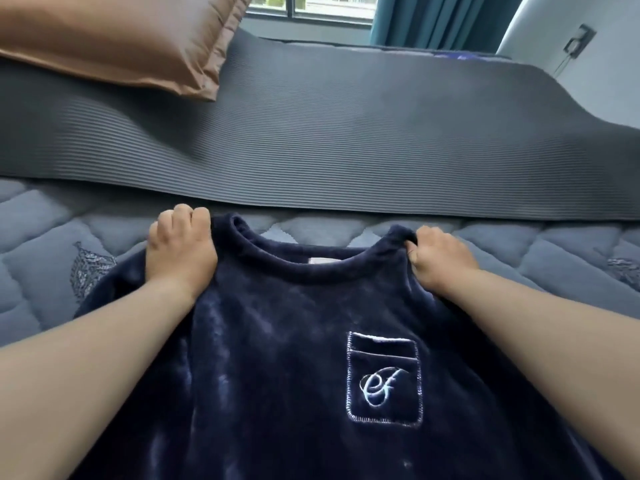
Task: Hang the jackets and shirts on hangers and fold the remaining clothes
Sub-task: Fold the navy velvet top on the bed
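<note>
**A:** Where does the garment sit?

**B:** The dark navy plush fleece pullover top (277, 358) is front-up, with its collar end over the quilted blue-grey bed cover (41, 230). Its body runs back toward the person and out of the bottom of the view. The left hand (180, 247) has its fingers curled into one shoulder beside the round ribbed neckline (311, 268). The right hand (440, 258) is bunched round the other shoulder, so both hands are clenched on fabric.

**A:** What could go wrong from here?

**B:** Mainly a messy fold. Both grips sit close to the neck, so the sleeves hang unsupported outside them. If the top is laid down this way, I'd expect a sleeve to tuck underneath and leave a lump. The hem is out of sight, so I can't tell whether it rests on the bed. If it hangs off the edge, the weight of the thick fleece could drag the whole top off once the hands let go.

**A:** Anything nearby to watch?

**B:** The grey ribbed foam mat (311, 140) lies just beyond the collar. Laying the top half over its edge would leave a ridge under the fold. The brown satin pillow (114, 39) is well apart and poses no risk.
</note>
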Motion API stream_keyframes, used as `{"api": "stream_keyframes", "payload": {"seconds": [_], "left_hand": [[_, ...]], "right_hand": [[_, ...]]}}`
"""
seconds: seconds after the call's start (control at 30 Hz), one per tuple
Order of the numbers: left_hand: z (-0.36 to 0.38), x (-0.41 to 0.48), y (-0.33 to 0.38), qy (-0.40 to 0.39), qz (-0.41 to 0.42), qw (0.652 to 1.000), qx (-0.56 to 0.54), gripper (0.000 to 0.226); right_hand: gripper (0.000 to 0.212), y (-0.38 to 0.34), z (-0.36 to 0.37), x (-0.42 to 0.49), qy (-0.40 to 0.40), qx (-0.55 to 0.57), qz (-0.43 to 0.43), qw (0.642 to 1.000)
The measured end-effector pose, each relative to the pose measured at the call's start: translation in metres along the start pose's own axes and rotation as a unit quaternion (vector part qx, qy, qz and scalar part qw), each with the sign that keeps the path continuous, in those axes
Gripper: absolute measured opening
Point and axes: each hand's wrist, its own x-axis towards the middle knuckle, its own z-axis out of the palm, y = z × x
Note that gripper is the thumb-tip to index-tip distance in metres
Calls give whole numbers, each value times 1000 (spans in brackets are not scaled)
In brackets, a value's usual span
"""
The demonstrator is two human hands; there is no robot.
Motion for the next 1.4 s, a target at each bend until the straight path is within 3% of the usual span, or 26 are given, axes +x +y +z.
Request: {"api": "stream_keyframes", "payload": {"seconds": [0.13,0.23,0.3,0.4,0.47,0.57,0.67,0.8,0.93,1.0,1.07,1.13,1.23,1.3,1.4], "left_hand": [[-33,-69,8,-63,66,992,-89,50],[-63,-156,0,-159,124,975,-89,54],[-80,-219,-10,-194,163,966,-50,64],[-108,-308,-29,-269,159,950,-14,78],[-128,-351,-42,-269,155,951,-2,84],[-151,-407,-61,-278,111,954,9,88],[-171,-443,-75,-274,-5,961,-32,82],[-203,-483,-96,-295,-176,932,-113,88],[-208,-479,-121,-348,-187,914,-92,101],[-206,-459,-129,-354,-227,905,-72,90],[-204,-444,-129,-371,-241,886,-139,51],[-205,-435,-122,-388,-230,870,-200,19],[-206,-431,-115,-395,-235,846,-270,20],[-205,-432,-113,-392,-239,835,-302,18],[-203,-438,-113,-319,-278,856,-296,21]], "right_hand": [[60,-3,-6,-79,64,-64,-94,991],[57,-5,18,-171,82,-52,-205,974],[56,3,37,-233,55,-42,-208,976],[54,24,54,-317,13,-33,-173,984],[50,34,56,-362,11,-19,-153,988],[56,42,55,-414,-51,8,-101,994],[59,47,45,-452,-113,75,-71,988],[96,60,37,-510,-216,73,-88,970],[93,71,33,-535,-230,70,-22,970],[91,65,31,-533,-220,158,67,960],[84,60,31,-529,-187,299,180,918],[50,60,36,-526,-153,394,269,866],[19,61,38,-524,-187,424,309,831],[18,62,34,-523,-189,426,292,835],[18,64,22,-520,-172,454,267,832]]}}
